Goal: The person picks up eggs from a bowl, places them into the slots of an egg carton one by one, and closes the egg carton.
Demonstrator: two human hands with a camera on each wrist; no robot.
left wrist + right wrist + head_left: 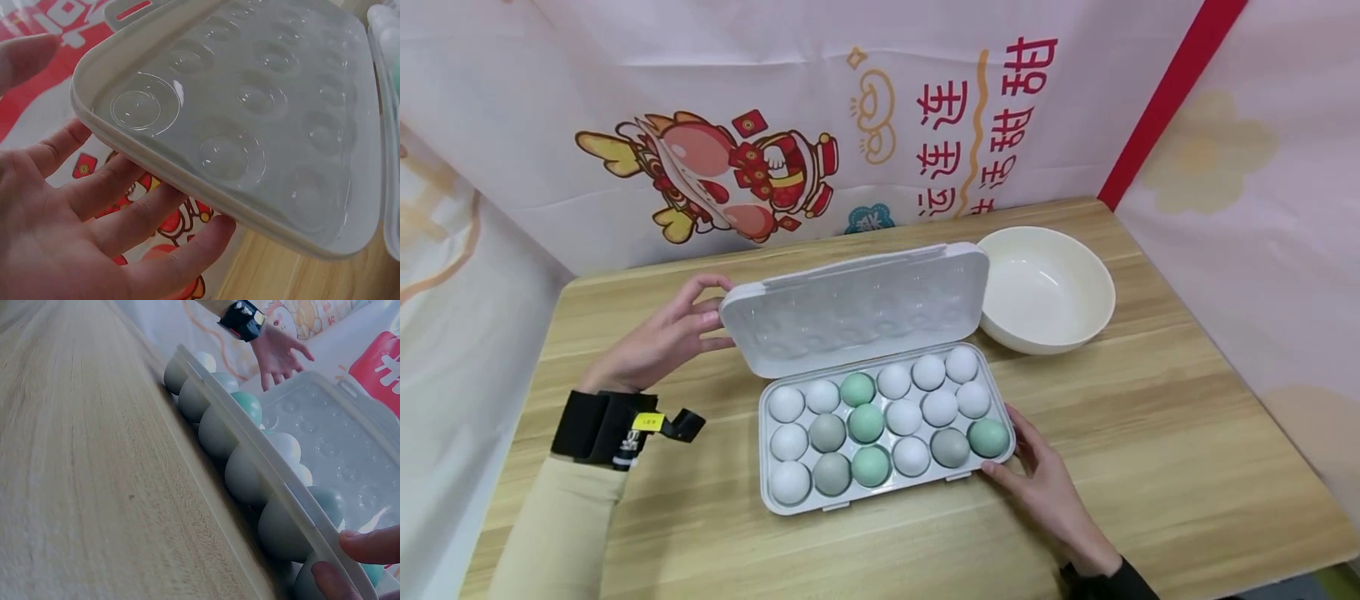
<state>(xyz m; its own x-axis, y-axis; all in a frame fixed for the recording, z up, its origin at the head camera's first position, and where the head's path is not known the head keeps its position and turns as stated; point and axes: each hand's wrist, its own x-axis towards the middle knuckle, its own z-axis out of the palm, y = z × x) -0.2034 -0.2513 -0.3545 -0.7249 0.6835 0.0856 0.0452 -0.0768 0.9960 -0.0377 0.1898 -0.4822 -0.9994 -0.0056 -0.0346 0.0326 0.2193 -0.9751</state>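
Note:
A white plastic egg box (800, 506) stands on the table with its lid (857, 312) raised. Its base holds rows of white, grey and green eggs (870, 465). My left hand (662, 337) is at the lid's left end. In the left wrist view, the fingers (134, 215) reach behind the lid's edge, touching it, while the thumb stands apart from it. At the base's front right corner, my right hand (1048, 492) grips the rim, with the thumb (369, 545) and a finger showing there in the right wrist view.
A cream bowl (1037, 287) stands behind and to the right, close against the lid's right end. The wooden table (1157, 433) reaches back to a printed cloth (805, 50) hanging behind it. Cloth also hangs along both sides.

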